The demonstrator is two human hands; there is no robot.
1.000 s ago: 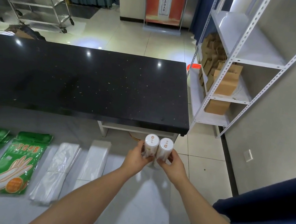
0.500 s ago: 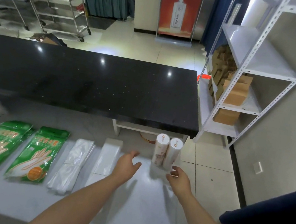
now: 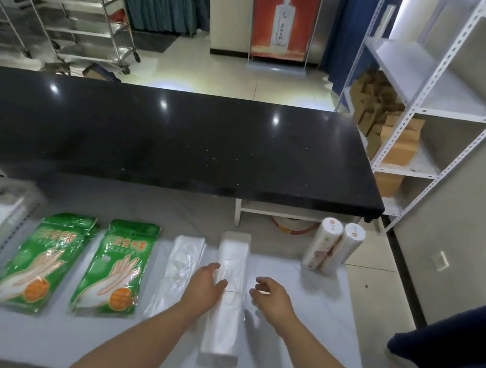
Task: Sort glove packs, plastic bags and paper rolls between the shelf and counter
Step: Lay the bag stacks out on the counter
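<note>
Left hand (image 3: 206,286), fingers relaxed, was at the left edge of a plastic bag pack (image 3: 222,323) on the desk (image 3: 308,327), right hand (image 3: 273,298) loose and empty just beside its right edge, two paper rolls (image 3: 323,244) stood upright at the far right corner, green glove packs (image 3: 117,265) lay further left.

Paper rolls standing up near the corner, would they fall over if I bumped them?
Probably, yes. The paper rolls stand tall and narrow on end, so a bump would likely tip them. Being round, they might then roll, and the edge of the counter is close.
</note>
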